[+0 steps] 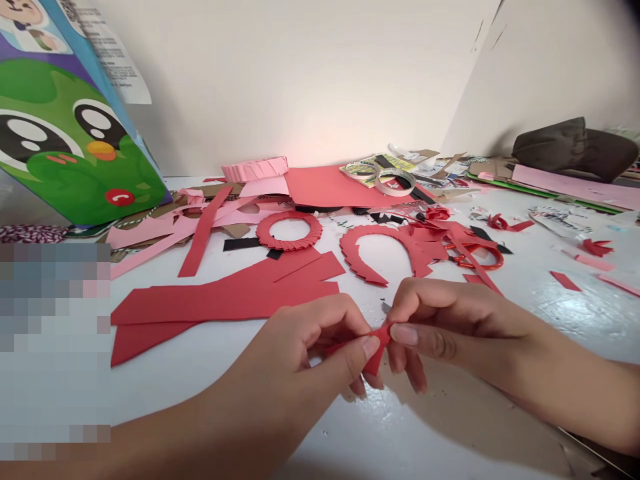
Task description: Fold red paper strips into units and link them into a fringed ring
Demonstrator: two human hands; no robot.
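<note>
Between my two hands is a small folded piece of red paper (376, 359), pinched at its upper edge. My left hand (325, 340) grips it between thumb and forefinger from the left. From the right, my right hand (440, 333) pinches the same piece's corner with thumb and fingertips. Part of the paper is hidden behind the fingers. Just beyond lies a curved, open band of pleated red paper (357, 257). A closed pleated red paper ring (265, 233) sits farther left, and cut red paper sheets (200, 303) lie beside my left hand.
Tape rolls (395, 182) rest on a red sheet (315, 190) at the back. Red-handled scissors (487, 257) lie partly under scraps. A pink pleated band (255, 169) stands near the wall. A green cartoon box (65, 140) is at left, a dark pouch (575, 150) at right.
</note>
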